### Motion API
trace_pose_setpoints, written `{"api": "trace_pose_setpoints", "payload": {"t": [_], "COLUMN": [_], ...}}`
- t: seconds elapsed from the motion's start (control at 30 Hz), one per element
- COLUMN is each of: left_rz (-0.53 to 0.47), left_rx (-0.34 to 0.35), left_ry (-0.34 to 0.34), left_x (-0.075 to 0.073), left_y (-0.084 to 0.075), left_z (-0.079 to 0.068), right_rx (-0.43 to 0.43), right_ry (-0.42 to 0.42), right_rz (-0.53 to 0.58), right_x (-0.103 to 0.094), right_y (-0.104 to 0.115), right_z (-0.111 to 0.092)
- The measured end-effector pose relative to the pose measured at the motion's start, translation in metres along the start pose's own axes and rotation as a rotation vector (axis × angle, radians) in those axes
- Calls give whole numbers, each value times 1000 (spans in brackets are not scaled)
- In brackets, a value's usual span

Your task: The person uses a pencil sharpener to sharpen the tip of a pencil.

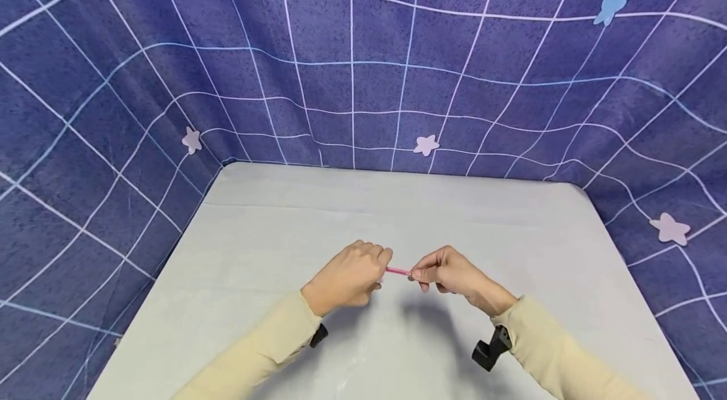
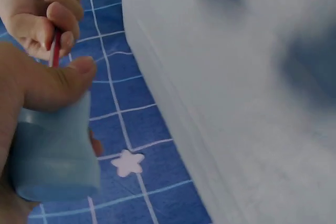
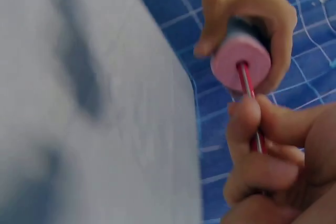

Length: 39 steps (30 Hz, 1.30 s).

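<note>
One red stick (image 1: 397, 271) spans the gap between the left hand (image 1: 349, 274) and the right hand (image 1: 449, 274) in the head view, above the desk (image 1: 307, 223), well in from its left and right edges and well apart from its far edge; the desk's near edge is cut off. Whatever the left hand grips is hidden there behind its knuckles, and the right hand's pinching fingertips cover the stick's other end. The left wrist view shows the left hand curled round a blue cylinder (image 2: 58, 150), its thumb across the upper end, so that where the stick goes in is hidden; the right hand is partly cut off at the upper left. In the right wrist view the cylinder's pink end (image 3: 239, 59) faces the camera, with the stick in its central hole, the inner tip out of sight. The right thumb and fingers pinch the stick, covering stretches of it, and this hand runs off the lower right corner. Dark patches over the desk are too blurred to make out.
</note>
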State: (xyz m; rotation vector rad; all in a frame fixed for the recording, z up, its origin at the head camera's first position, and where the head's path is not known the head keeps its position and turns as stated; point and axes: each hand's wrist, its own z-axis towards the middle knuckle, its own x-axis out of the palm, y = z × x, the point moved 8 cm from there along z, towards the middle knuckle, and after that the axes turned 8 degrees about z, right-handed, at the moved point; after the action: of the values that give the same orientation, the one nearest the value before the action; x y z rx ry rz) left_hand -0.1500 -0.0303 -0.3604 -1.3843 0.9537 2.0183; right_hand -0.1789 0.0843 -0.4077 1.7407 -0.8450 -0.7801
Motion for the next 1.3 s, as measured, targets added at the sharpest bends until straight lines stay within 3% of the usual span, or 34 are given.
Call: {"api": "trace_pose_setpoints", "payload": {"t": [0.1,0.33,0.53,0.63,0.73,0.93,1.17,1.3], "left_rz": [-61,-174,-364,-380,-326,-252,-351,-495], "left_rx": [-41,-146,-208,-214,-203,-181,-129,-145], "left_ry": [24,63,149,122,66,10,29,103], "left_x": [6,1,3,-1,-6,-13,-16,-14], "left_y": [4,29,39,40,39,37,32,33], "left_z": [-2,-2,-1,1,3,4,0,-3], "right_rx": [-132,-552,-929,-1070,-1145,-1176,-1220,-1414], "right_ry": [-23,-246,-382,-451,-518,-569,-609,-679], "right_rz": [-133,-472,-634,-698,-752,-794,-836,-968], "right_x": [-2,-3,3,6,7,7,7,18], "right_y": [8,35,48,51,53,58,64,77], "right_z": [1,-11,-33,-43,-50,-54,-61,-78]}}
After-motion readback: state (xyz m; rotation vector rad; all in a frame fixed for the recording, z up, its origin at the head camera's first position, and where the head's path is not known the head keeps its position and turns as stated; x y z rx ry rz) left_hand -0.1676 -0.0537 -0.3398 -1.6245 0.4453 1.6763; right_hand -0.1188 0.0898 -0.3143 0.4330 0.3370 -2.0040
